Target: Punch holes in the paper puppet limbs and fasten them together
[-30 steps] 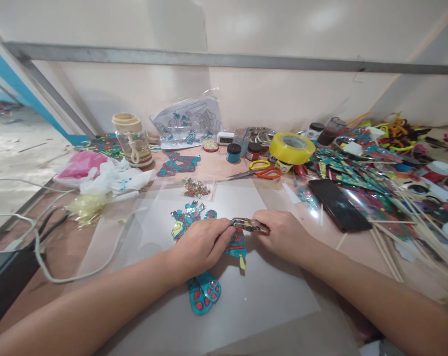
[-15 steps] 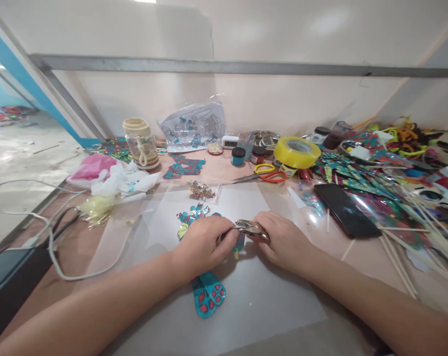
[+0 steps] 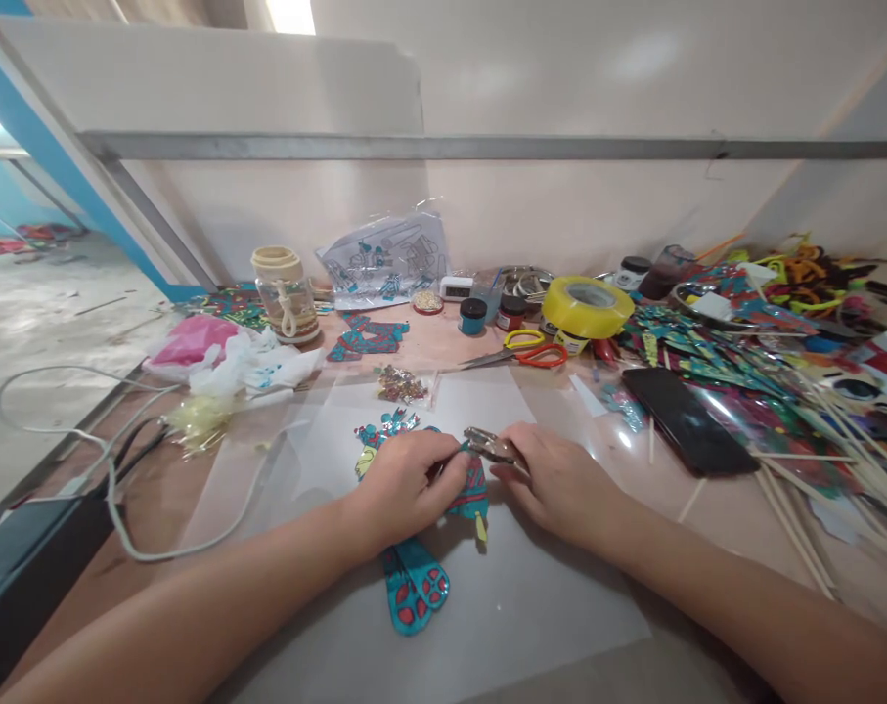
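My left hand (image 3: 412, 479) pinches a painted teal-and-red cutout piece (image 3: 473, 489), part of which is hidden behind the fingers. A yellow tip hangs from the piece's lower end. In my right hand (image 3: 556, 479) is a silver hole punch (image 3: 491, 446) shaped like pliers, its jaws pointing left at the edge of the piece. Whether the jaws touch the piece is hard to tell. Below my left hand lie two overlapping teal strips with red ovals (image 3: 416, 587). Behind it a teal-and-yellow cutout figure (image 3: 384, 430) rests on white paper.
Scissors (image 3: 520, 350), a bag of small metallic bits (image 3: 403, 384) and a yellow tape roll (image 3: 588, 306) lie beyond my hands. To the right are a phone (image 3: 688, 420), thin sticks (image 3: 795, 528) and piled cutouts. On the left, a white cable (image 3: 194, 557) curves near my forearm.
The piece in my left hand has turned so more of it shows below the fingers. The hole punch has tilted up slightly. The view has shifted a little.
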Demonstrator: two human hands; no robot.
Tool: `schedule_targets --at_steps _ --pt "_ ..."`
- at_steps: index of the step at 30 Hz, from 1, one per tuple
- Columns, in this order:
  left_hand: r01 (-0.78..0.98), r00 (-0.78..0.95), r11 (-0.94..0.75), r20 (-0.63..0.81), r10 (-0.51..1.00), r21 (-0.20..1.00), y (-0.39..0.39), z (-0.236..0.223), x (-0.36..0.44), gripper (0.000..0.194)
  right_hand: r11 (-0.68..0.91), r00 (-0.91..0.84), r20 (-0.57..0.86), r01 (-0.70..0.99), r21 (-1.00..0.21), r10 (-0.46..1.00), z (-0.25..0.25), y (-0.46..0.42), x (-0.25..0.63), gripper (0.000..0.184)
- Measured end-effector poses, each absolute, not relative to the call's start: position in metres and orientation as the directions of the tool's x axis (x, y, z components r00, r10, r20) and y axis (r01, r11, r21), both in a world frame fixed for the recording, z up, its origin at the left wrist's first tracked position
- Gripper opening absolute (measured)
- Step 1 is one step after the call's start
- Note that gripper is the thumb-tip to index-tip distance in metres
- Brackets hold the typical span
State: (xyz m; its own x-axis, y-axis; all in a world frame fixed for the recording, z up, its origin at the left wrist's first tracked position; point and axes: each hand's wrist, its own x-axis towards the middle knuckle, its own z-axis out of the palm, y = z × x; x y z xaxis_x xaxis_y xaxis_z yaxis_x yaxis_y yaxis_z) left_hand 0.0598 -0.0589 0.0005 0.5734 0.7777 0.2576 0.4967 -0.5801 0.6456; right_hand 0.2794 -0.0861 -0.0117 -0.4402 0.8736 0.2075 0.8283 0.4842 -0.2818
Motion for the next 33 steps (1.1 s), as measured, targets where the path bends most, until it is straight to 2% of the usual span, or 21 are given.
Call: schedule_targets --at_steps 3,7,10,11,14,16,17,20,23,25,29,33 --pt "0.491 0.546 -0.519 0.217 0.809 0.700 -0.058 0.000 0.060 0.039 0.368 -0.326 0.197 0.898 -0.241 0.924 -0.007 -0.077 0.289 0.015" --pt "0.463 0.546 -0.457 0.162 0.822 0.759 -0.055 -0.002 0.059 0.041 0.331 -0.290 0.204 0.920 -0.210 0.935 -0.007 -0.060 0.309 0.026" --pt "0.499 0.570 -0.447 0.107 0.815 0.743 -0.055 -0.008 0.061 0.025 0.355 -0.329 0.167 0.920 -0.165 0.929 -0.007 -0.054 0.320 0.030" --pt "0.540 0.582 -0.459 0.082 0.809 0.705 -0.057 -0.010 0.062 0.022 0.368 -0.345 0.161 0.918 -0.149 0.925 -0.006 -0.053 0.322 0.031" --pt "0.676 0.619 -0.571 0.061 0.783 0.466 -0.061 -0.006 0.061 0.047 0.420 -0.400 0.154 0.897 -0.137 0.903 0.003 -0.059 0.324 0.030" --pt "0.710 0.636 -0.629 0.095 0.766 0.317 -0.059 0.006 0.055 0.051 0.456 -0.438 0.130 0.872 -0.179 0.889 0.013 -0.068 0.324 0.026" --pt "0.713 0.637 -0.643 0.123 0.761 0.280 -0.055 0.013 0.050 0.045 0.472 -0.459 0.108 0.856 -0.212 0.882 0.018 -0.073 0.323 0.023" --pt "0.714 0.602 -0.642 0.225 0.766 0.279 -0.030 0.031 0.026 0.020 0.523 -0.531 0.055 0.802 -0.289 0.845 0.032 -0.087 0.321 0.021" --pt "0.747 0.550 -0.625 0.318 0.772 0.228 0.008 0.026 0.002 0.024 0.533 -0.551 0.040 0.784 -0.318 0.834 0.041 -0.088 0.317 0.027" --pt "0.752 0.536 -0.613 0.315 0.783 0.244 0.029 0.010 -0.007 0.028 0.507 -0.524 0.052 0.790 -0.343 0.850 0.044 -0.080 0.311 0.024" --pt "0.704 0.540 -0.589 0.241 0.807 0.396 0.047 -0.022 -0.005 0.028 0.498 -0.510 0.087 0.765 -0.408 0.856 0.045 -0.052 0.287 0.020" --pt "0.709 0.496 -0.552 0.245 0.833 0.439 0.043 -0.014 -0.004 0.025 0.508 -0.498 0.137 0.762 -0.403 0.856 0.042 -0.033 0.258 0.023"
